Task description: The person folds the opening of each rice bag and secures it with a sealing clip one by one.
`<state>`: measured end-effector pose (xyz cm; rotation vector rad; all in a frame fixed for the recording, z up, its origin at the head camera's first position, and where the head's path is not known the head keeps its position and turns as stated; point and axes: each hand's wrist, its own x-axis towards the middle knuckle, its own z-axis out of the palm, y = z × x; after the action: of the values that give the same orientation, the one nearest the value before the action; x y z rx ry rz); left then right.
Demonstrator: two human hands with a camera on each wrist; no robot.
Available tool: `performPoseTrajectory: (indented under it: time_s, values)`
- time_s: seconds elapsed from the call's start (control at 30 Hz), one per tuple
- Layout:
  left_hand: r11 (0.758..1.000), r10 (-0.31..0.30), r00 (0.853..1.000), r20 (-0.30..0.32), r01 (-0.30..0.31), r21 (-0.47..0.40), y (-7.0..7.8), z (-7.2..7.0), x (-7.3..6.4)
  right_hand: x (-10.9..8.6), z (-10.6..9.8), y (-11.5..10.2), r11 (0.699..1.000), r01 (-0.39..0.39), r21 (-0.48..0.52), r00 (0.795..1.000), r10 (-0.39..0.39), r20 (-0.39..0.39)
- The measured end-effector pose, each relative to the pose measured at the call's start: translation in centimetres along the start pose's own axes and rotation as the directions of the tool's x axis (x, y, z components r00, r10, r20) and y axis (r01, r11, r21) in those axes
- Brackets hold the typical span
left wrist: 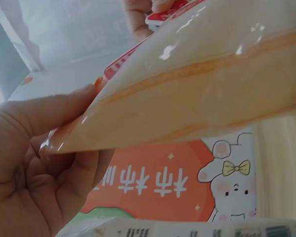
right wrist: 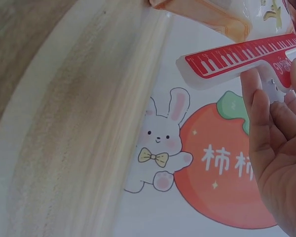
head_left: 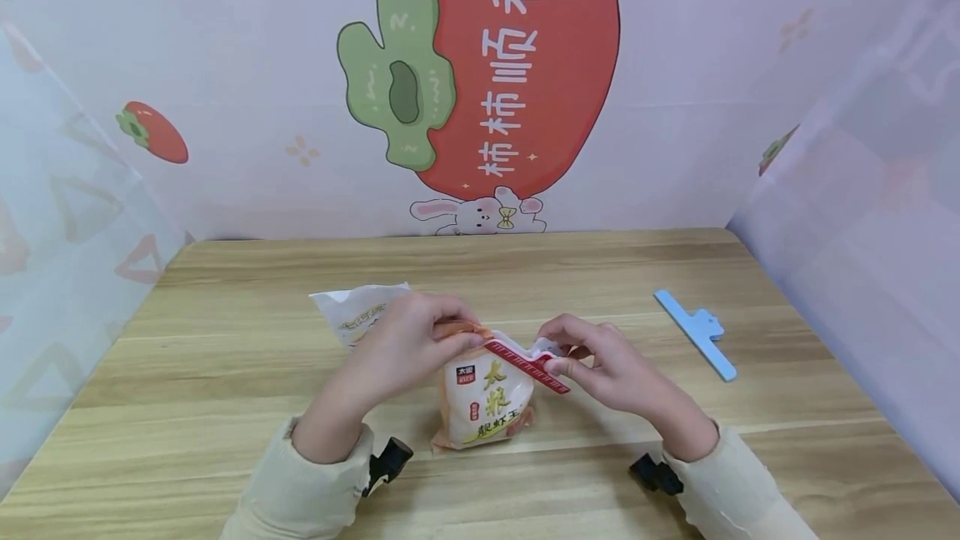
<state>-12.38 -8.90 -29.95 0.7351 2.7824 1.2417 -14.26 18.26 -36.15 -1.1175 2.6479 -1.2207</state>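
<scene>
A bag of rice (head_left: 487,407) with an orange edge and gold lettering stands upright on the table. Its upper left corner is pinched by my left hand (head_left: 408,344) between thumb and fingers, as the left wrist view also shows on the bag's orange side (left wrist: 187,98). A red and white bag clip (head_left: 528,365) lies aslant across the bag's top, its right end sticking out past the bag. My right hand (head_left: 607,365) grips this clip by its handle; in the right wrist view the thumb and fingers are on either side of the clip's handle (right wrist: 281,71).
A white printed packet (head_left: 352,311) lies behind my left hand. Off to the right, a light blue bag clip (head_left: 697,333) rests on the wooden table (head_left: 225,373). Printed cloth walls (head_left: 247,90) enclose the back and both sides.
</scene>
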Motion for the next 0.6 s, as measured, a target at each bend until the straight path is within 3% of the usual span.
performPoseTrajectory:
  time_s: [0.33, 0.5, 0.6]
  values:
    - [1.0, 0.021, 1.0, -0.023, -0.021, 0.014, -0.03, 0.16, 0.27, 0.21, 0.4, 0.02, 1.0, 0.018, 0.022, 0.999, -0.017, -0.048]
    - [1.0, -0.005, 0.999, -0.037, 0.005, -0.011, -0.12, 0.23, 0.33, 0.2, 0.68, 0.11, 1.0, 0.01, 0.026, 0.998, -0.008, -0.069]
    - [0.998, -0.057, 0.998, -0.041, 0.056, -0.04, -0.1, 0.18, 0.31, 0.24, 0.82, 0.02, 0.999, -0.003, 0.033, 0.997, 0.006, -0.079]
